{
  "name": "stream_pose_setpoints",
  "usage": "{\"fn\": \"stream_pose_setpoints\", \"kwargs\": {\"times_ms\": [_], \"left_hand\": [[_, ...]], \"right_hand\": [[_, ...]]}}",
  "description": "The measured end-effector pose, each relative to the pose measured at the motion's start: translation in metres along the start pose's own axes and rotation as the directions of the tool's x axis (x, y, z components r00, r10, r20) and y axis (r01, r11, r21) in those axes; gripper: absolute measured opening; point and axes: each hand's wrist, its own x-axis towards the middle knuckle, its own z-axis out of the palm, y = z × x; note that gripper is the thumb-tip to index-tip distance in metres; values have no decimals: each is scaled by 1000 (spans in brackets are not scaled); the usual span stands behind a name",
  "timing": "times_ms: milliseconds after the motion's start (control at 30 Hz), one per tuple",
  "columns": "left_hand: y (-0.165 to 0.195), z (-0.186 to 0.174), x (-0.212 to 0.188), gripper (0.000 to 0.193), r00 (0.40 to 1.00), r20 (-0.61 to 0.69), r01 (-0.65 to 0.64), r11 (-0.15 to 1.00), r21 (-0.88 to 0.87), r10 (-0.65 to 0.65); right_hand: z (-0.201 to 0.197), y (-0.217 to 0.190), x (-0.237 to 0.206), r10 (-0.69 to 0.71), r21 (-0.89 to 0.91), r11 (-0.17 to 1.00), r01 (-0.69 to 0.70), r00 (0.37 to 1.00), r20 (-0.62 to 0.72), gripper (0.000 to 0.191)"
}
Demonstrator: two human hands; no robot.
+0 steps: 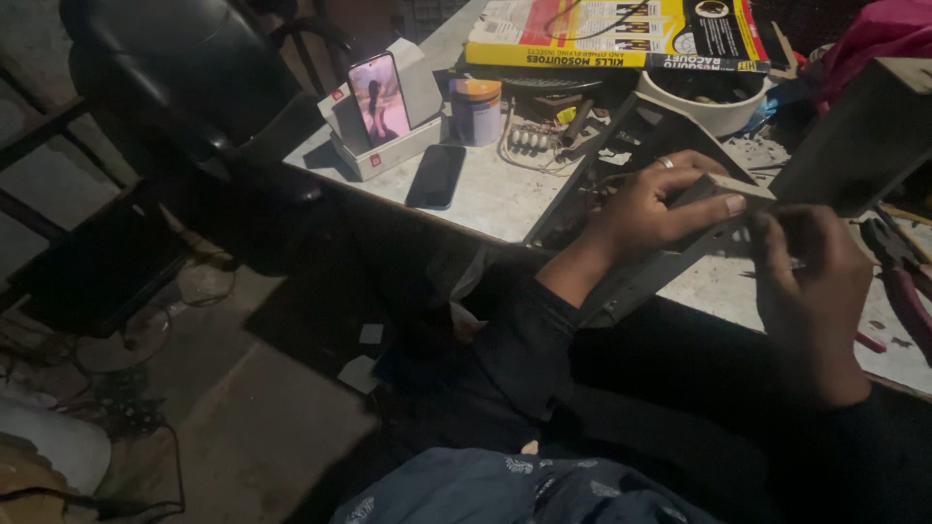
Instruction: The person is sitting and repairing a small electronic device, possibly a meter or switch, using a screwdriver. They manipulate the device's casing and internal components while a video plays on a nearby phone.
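Left hand (650, 209) is gripping a grey metal chassis (680, 228) at the worn workbench (485, 199) edge. Right hand (811, 291) is pinching its corner (dim room, littered concrete floor (252, 408)).

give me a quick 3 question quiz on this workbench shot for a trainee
1. True or false: the left hand grips the grey metal chassis.
2. Which lies flat on the table, screen dark? A) black phone B) lit phone C) pliers
3. What does the lit phone lean against?

Key
1. True; its thumb lies over the top edge.
2. A
3. A white box.

The right hand is blurred at the chassis end; its grip is unclear.
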Motion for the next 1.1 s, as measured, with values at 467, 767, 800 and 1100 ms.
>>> {"fn": "stream_pose_setpoints", "kwargs": {"times_ms": [467,767,800,1100], "left_hand": [[-7,4,4,43,999,24,23,1000,-10,-23],[-10,7,5,42,1000,2,-3,1000,4,3],[-11,7,5,41,1000,10,-5,1000,-8,6],[-14,7,4,36,1000,13,-21,999,-27,22]], "right_hand": [[4,12,-1,-49,-114,992,48,999,-10,18],[11,24,-7,-122,-235,965,113,992,-26,18],[11,24,-8,-128,-248,962,119,992,-21,18],[7,21,-10,-227,-283,938,200,972,-66,18]]}}
